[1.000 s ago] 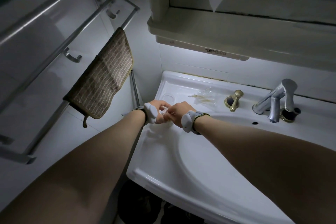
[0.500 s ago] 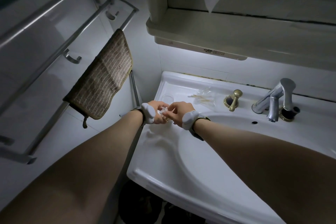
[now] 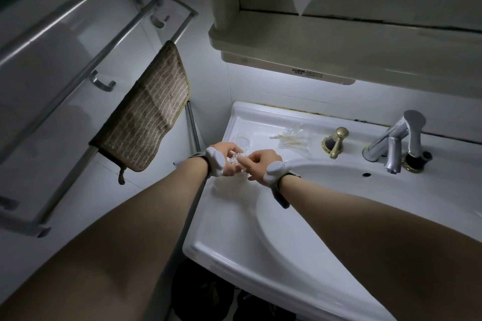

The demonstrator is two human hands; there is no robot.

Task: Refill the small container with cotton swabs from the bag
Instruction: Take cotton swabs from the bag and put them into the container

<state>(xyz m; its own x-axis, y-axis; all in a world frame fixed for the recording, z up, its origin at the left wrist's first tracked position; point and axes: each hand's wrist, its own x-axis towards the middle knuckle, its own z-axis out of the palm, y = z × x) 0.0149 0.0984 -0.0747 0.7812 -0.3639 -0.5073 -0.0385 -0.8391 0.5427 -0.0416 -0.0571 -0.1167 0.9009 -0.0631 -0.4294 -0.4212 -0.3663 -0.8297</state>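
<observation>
Swabs [image 3: 292,140] lying loose on the clear bag [image 3: 297,138], on the sink ledge [image 3: 260,117] beyond and to the right of both hands. Long axes roughly parallel to the back wall, running left to right, white tips pointing toward the left end. Nearer to the right hand [image 3: 260,164] than to the left hand [image 3: 227,161]; reachable, at a guess, by sending the right hand forward and a little rightward, across the swabs' length.

Small container [image 3: 234,159] cradled in the left hand, fingers curled round it, over the sink's left corner; white swab tips already showing inside, so partly refilled by the look of it. Right hand just beside it, fingers bent, tips at the container's mouth; whether pinching a swab there or merely tucking, cannot tell. Clear round lid or cup [image 3: 241,141] on the ledge just behind the hands, between them and the bag.

Brass knob [image 3: 336,142] and chrome tap [image 3: 393,143] further right, well apart from the swabs. Brown towel [image 3: 146,117] hanging at left.
</observation>
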